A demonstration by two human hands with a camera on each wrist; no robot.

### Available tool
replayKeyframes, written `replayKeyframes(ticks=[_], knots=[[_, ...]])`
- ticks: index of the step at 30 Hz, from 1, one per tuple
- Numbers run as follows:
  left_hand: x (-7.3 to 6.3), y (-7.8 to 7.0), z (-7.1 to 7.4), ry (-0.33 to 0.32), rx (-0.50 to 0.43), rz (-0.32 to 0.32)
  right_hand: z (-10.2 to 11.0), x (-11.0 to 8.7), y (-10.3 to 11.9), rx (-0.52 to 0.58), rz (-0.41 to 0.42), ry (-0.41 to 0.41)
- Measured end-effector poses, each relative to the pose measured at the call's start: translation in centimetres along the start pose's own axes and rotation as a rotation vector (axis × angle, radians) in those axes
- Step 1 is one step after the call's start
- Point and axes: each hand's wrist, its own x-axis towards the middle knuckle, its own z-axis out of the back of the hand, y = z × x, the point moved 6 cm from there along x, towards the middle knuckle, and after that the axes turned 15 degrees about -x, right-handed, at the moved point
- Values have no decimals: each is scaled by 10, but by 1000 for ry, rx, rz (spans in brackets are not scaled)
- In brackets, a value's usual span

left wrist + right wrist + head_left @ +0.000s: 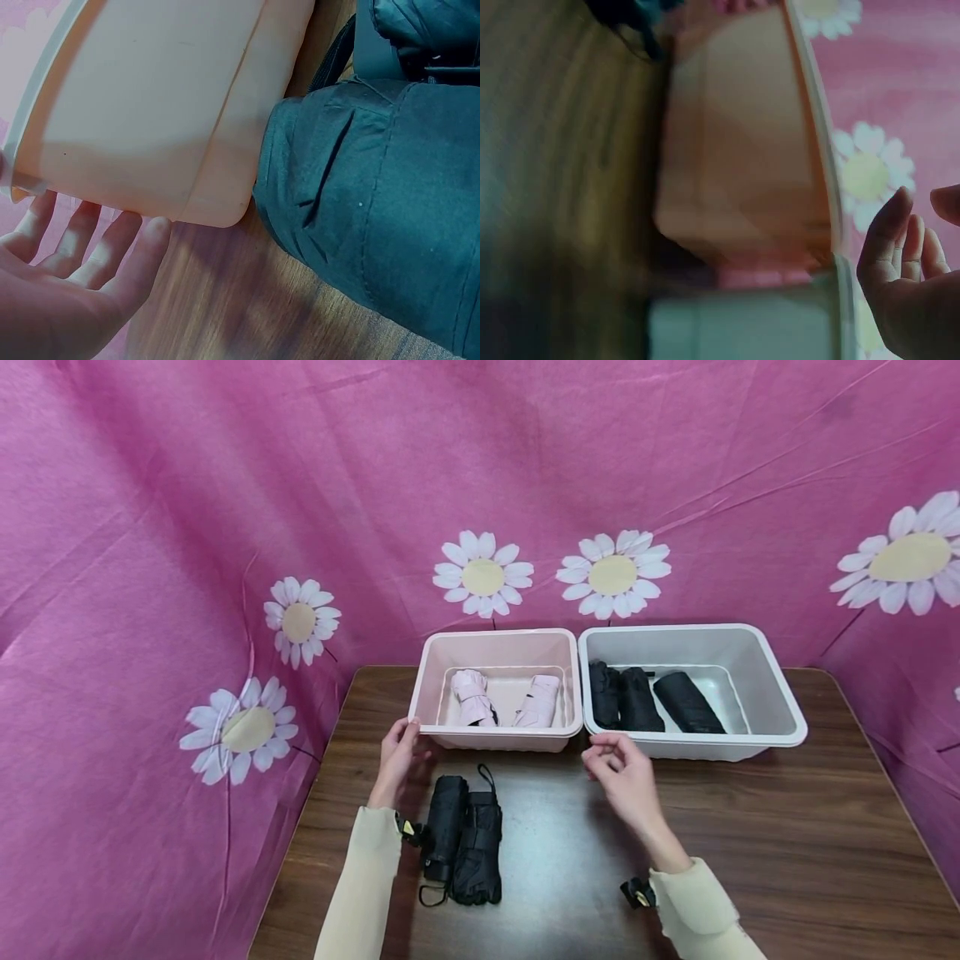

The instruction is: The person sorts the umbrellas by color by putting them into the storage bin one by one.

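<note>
My left hand (397,758) is at the near left corner of the pink plastic bin (498,742), thumb by the rim and fingers (112,247) against the outer wall below it. Two folded pale pink umbrellas, one on the left (473,698) and one on the right (537,700), lie inside. My right hand (621,772) hovers by the near left corner of the grey bin (757,685), fingers loosely bent around nothing. Black folded umbrellas (688,702) lie in that bin.
Two black folded umbrellas, one smooth (446,827) and one with a wrist loop (477,852), lie side by side on the wooden table (555,868), near my left wrist. A pink cloth with daisies (525,460) hangs behind the bins, which stand side by side.
</note>
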Motion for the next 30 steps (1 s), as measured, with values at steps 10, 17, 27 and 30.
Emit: replayKeyframes(ticks=[10,17,27,30], knots=[[0,-2,-1,-5,-9,-8,-65,-15,-37,-91,-111,165],[-1,-3,-1,2,4,-4,-111,-36,-61,-237,-107,281],[-1,-2,-1,-4,0,-6,-154,-66,-79,-348,-130,407],[-1,-2,0,-3,-3,-3,-161,-71,-80,-355,-138,406]])
